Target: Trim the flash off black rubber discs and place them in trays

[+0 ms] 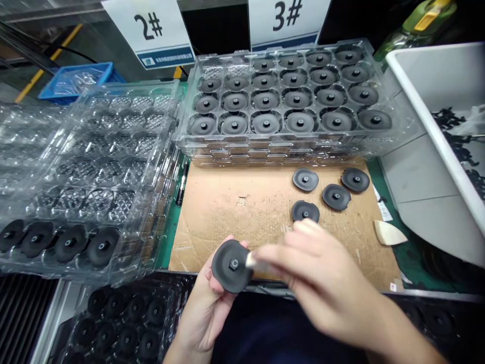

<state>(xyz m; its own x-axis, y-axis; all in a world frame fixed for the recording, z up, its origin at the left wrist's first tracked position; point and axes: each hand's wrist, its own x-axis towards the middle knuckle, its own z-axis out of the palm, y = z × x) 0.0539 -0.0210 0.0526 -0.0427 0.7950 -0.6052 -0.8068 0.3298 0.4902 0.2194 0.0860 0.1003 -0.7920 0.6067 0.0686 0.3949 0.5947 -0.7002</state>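
Note:
My left hand (208, 308) is closed around a black round dish-shaped part (226, 275) with a small hub at its centre, its hollow face turned up. Above its right rim, my right hand (322, 273) pinches a small cream-coloured wedge (250, 260), its tip at the part's edge. Most of the wedge is hidden by my fingers, and the hand is slightly blurred. Beyond my right hand, a similar black part (299, 208) lies on the cardboard sheet (227, 202), with a few more black parts (335, 197) near it.
A stack of clear trays (288, 143) filled with black parts stands at the back. More clear trays (113, 167) lie at left, a white bin (417, 167) at right. A cream wedge (389, 233) rests near the board's right edge; a black pen (182, 184) lies at left.

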